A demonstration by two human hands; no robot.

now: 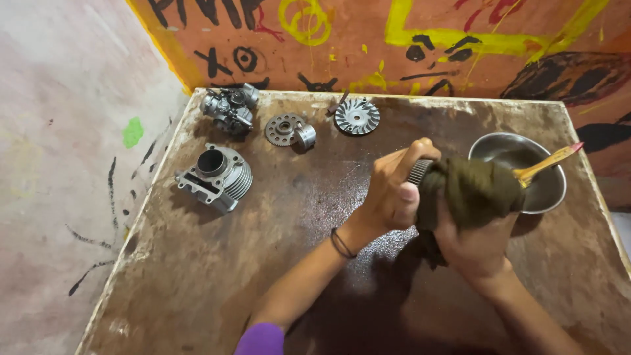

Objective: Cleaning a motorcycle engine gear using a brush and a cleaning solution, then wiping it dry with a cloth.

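Ribbed metal part (pixel 418 172): dark, round, toothed/ribbed edge; only a small arc shows. Pos.: just left of the steel bowl (pixel 551 190), held above the worktable (pixel 197 276), not resting on it. Exact type of part cannot be told; most of it is covered.

Olive cloth (pixel 474 190): bunched, wrapped over the right side of the part, overlapping the bowl's near-left rim in view. A tail of cloth hangs down below the hands.

Left hand (pixel 391 194): fingers curled shut around the part's left side, thumb forward, index finger raised over the top. Dark band on wrist; purple sleeve at lower frame edge.

Right hand (pixel 476 246): closed from below on the cloth, pressing it to the part; fingertips hidden under fabric, so contact w/ the metal itself cannot be told.

Bowl: round, shiny, sits on table at right. Brush w/ yellow-wood handle (pixel 549 164) leans in it, handle end up and to the right, over the rim.

Well left of bowl, far side of table:
- finned disc (pixel 357 116), nearest to the bowl;
- gear w/ small cylinder (pixel 289 129), left of disc;
- carburettor-like assy (pixel 230 106), far-left corner;
- finned engine cylinder (pixel 215 176), left edge, nearer than the rest.

Table surface: brown, stained, worn pale at edges. Painted orange wall (pixel 394 39) behind bowl.
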